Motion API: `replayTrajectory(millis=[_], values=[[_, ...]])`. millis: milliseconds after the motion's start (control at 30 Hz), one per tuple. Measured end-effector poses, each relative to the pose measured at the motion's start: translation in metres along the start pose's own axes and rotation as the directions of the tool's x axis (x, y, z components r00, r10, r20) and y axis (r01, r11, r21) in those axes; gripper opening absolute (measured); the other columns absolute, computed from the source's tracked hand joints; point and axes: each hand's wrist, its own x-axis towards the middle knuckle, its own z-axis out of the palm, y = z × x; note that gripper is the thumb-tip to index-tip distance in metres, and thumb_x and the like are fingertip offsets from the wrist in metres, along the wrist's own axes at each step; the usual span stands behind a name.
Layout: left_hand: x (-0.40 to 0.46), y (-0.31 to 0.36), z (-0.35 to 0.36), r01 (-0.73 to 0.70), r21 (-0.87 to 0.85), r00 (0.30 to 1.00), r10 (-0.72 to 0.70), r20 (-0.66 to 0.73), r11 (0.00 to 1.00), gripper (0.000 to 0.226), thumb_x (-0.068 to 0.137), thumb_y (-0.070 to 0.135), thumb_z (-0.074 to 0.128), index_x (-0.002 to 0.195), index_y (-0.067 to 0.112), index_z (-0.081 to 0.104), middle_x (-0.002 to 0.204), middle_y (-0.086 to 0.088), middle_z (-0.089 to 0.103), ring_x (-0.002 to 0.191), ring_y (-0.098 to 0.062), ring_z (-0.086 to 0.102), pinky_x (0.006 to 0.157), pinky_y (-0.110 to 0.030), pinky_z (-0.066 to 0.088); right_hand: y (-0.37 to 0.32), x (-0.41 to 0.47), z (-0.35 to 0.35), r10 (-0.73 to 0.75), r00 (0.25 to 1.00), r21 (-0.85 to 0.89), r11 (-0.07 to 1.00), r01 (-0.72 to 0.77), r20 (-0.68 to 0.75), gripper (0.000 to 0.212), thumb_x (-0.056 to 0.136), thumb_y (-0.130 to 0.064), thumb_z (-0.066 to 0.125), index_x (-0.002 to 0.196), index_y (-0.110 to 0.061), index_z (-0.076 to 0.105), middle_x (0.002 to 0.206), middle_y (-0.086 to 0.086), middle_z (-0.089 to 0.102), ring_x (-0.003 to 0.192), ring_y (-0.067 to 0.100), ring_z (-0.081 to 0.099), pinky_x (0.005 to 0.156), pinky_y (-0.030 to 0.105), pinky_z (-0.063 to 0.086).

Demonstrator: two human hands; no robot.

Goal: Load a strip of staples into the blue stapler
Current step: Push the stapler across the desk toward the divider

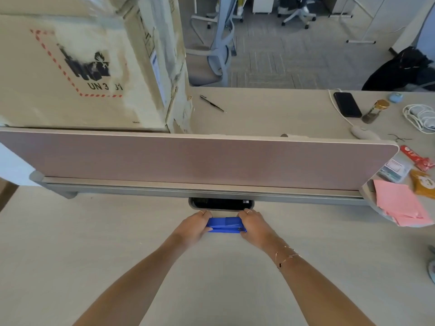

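Both hands clamped on blue stapler [226,225], L hand [193,228] on its left end & R hand [254,225] on right end, stapler lying crosswise on desk [94,231] just before the cable slot [221,204] under divider [188,158].

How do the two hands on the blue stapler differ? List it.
The left hand grips the left end of the blue stapler; the right hand grips the right end. The right wrist wears thin bracelets; the left wrist is bare. Both hands wear a ring and clasp the stapler on the desk.
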Motion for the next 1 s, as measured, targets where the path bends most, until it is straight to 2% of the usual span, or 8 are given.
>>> replayTrajectory(millis=[400, 767, 1000], values=[[0.018, -0.01, 0.0, 0.009, 0.009, 1.0, -0.009, -0.011, 1.0, 0.022, 0.094, 0.019, 0.05, 0.112, 0.006, 0.047, 0.113, -0.014, 0.051, 0.098, -0.033, 0.054, 0.079, -0.045, 0.048, 0.005, 0.023, 0.005, 0.029, 0.999, -0.045, 0.999, -0.028, 0.027, 0.03, 0.082, -0.004, 0.056, 0.111, -0.006, 0.049, 0.112, 0.013, 0.055, 0.102, 0.028, 0.048, 0.088, 0.031, 0.034], [0.023, -0.009, 0.003, 0.013, -0.002, 1.0, -0.013, -0.028, 1.0, 0.025, 0.093, 0.015, 0.052, 0.116, 0.005, 0.047, 0.116, -0.015, 0.05, 0.101, -0.032, 0.054, 0.081, -0.043, 0.047, 0.001, 0.024, 0.008, 0.081, 0.997, 0.009, 0.997, -0.081, 0.017, 0.031, 0.08, 0.001, 0.057, 0.109, -0.006, 0.05, 0.111, 0.014, 0.055, 0.1, 0.028, 0.049, 0.087, 0.033, 0.039], [0.023, -0.005, 0.002, 0.049, -0.018, 0.998, -0.049, -0.035, 0.999, 0.026, 0.091, 0.014, 0.054, 0.116, 0.006, 0.049, 0.114, -0.015, 0.052, 0.099, -0.032, 0.056, 0.081, -0.041, 0.047, -0.009, 0.027, 0.004, 0.113, 0.993, -0.046, 0.993, -0.112, 0.026, 0.034, 0.079, 0.006, 0.057, 0.111, -0.004, 0.049, 0.114, 0.014, 0.054, 0.104, 0.029, 0.049, 0.09, 0.033, 0.039]])
